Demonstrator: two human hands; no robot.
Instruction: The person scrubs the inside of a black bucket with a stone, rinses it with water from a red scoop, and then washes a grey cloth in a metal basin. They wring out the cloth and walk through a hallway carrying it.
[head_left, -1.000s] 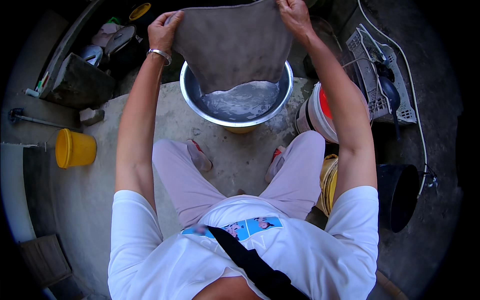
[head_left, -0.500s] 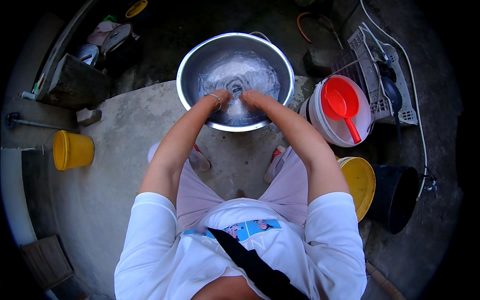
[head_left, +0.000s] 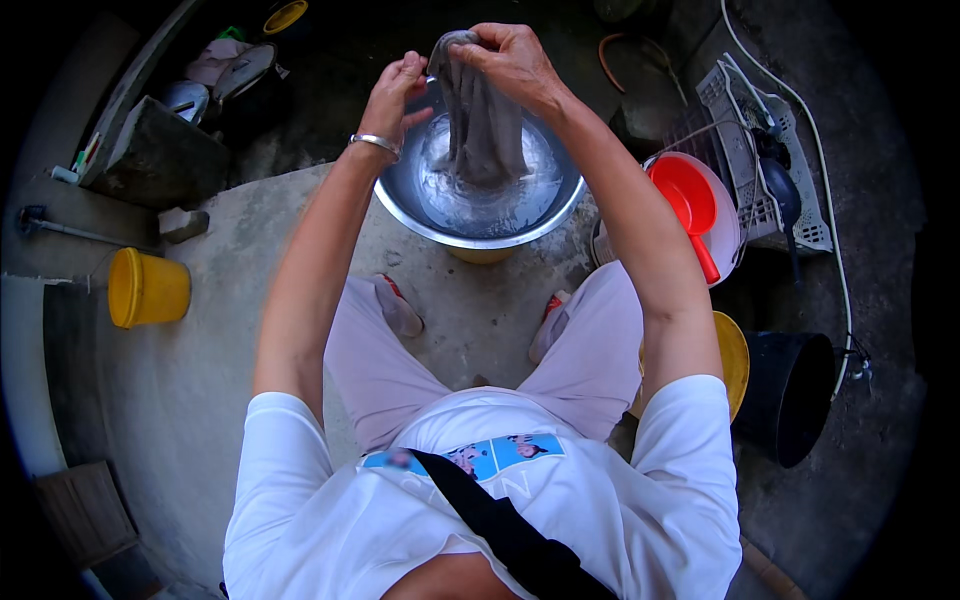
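Head view, the only one: at the upper middle of the frame, a limp grey cloth [head_left: 485, 125] hangs bunched in folds over a wide, round, silver metal basin [head_left: 480, 242] with water in it; whether its lower end dips in or clears the surface, I cannot tell. Right hand [head_left: 512, 66] pinches the cloth's top between thumb and fingers. Left hand [head_left: 398, 95], a silver bangle [head_left: 376, 144] at its wrist, is beside the cloth's left edge, fingers loosely parted, nothing seen clasped in them; contact with the fabric unclear. A yellow rounded support [head_left: 478, 256] shows under the basin's near edge, seemingly narrower than the rim. My worry there: a hard push on one side might tip the basin. The pinch looks to be the cloth's main hold, so wet, heavy fabric could slide out and splash. If the cloth swings past the rim, drips would likely land on the grey concrete floor [head_left: 250, 265]. Right of centre, a red plastic dipper [head_left: 685, 192] lies at the mouth of a white plastic bucket [head_left: 728, 232], close by the right forearm in the picture; a wide elbow could knock it.
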